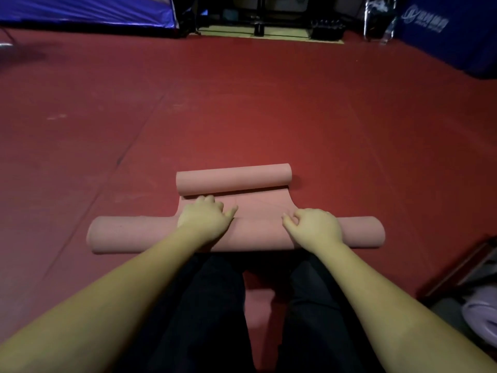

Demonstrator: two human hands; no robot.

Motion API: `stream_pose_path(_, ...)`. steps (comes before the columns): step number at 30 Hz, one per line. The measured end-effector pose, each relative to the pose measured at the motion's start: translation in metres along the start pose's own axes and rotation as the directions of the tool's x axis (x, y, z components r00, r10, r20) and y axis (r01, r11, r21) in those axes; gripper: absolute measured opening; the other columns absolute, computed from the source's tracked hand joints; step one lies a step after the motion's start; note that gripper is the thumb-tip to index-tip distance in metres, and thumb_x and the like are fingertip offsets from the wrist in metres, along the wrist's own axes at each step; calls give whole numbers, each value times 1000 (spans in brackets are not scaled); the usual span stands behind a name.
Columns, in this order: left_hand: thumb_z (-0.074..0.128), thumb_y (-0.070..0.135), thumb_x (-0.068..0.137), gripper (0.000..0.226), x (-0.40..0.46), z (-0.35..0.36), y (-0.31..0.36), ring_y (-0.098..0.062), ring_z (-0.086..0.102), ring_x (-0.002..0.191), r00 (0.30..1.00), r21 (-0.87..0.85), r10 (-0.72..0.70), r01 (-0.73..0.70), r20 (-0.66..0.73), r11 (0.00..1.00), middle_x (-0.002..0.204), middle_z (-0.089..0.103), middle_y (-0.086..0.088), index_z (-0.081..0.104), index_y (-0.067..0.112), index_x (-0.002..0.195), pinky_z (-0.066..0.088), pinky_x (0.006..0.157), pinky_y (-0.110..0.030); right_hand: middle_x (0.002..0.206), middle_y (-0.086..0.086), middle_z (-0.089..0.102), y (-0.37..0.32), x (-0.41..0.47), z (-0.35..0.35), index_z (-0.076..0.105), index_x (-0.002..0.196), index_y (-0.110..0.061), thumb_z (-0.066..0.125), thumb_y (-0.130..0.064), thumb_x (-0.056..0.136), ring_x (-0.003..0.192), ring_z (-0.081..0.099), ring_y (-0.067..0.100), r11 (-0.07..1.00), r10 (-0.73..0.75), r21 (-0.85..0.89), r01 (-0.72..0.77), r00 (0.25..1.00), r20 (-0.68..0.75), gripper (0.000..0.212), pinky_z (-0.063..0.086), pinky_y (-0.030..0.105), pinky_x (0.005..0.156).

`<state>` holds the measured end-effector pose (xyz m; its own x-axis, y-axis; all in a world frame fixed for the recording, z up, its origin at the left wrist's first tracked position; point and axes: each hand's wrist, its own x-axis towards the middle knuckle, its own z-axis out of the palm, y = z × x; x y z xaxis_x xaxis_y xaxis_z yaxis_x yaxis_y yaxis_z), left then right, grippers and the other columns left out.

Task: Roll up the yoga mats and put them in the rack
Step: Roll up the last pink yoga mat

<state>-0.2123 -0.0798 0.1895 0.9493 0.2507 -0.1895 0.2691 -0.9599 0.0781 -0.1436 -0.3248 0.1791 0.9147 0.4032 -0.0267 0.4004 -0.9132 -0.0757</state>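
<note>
Mat [258, 203], pink, lay on the red floor [269, 117] straight ahead of the person, rolled inward from both ends. Near roll [129, 235] was wide and thick, running left to right just past the knees. Far roll [234, 179] looked shorter and thinner and sat parallel behind it. Only a short flat strip of mat showed between the two rolls, with faint lines on it.

Left hand [205, 218] rested on top of the near roll, left of centre, fingers bent and reaching over onto the flat strip, almost to the far roll; thumb stuck out to the right. It pressed down, not wrapped around anything. Right hand [313, 227] rested on the near roll, right of centre, fingers curled loosely with thumb and forefinger tips close together at the roll's front edge; whether they pinched the mat could not be told. Both forearms were bare.

Dark trousers [209, 305] showed at bottom centre, legs apart, floor visible between them.

Blue tent fabric [86, 9] sat at top left. Blue banner [441, 25] with white print stood at top right. Dark gym gear [258, 14] was at the far edge of the floor, too dim to identify. Pale object [481, 316] at lower right edge, unclear.
</note>
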Motion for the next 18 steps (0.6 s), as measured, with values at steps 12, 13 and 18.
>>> stream_pose_path(12,10,64,90,73,-22,-2,-8,-33,61,99,958,101,148,-127,-245,987,102,66,-8,66,17,93,44,76,-41,128,17,62,-8,34,-33,67,120,-13,27,-61,94,114,59,33,999,29,10,-33,956,291,68,45,38,90)
stream_pose_path(13,15,62,94,69,-21,-10,-7,-33,62,99,952,92,153,-133,-266,987,103,67,-9,67,17,93,44,75,-40,133,17,59,-8,36,-41,64,125,-11,27,-61,95,118,57,33,999,28,14,-35,945,325,69,44,38,94)
stream_pose_path(18,22,56,102,53,-22,-30,-4,-37,61,104,985,-30,126,-130,-117,991,111,67,-15,61,20,95,41,78,-40,155,14,37,-3,40,-69,47,144,-8,30,-59,99,139,39,30,997,14,54,-54,822,569,70,29,38,112)
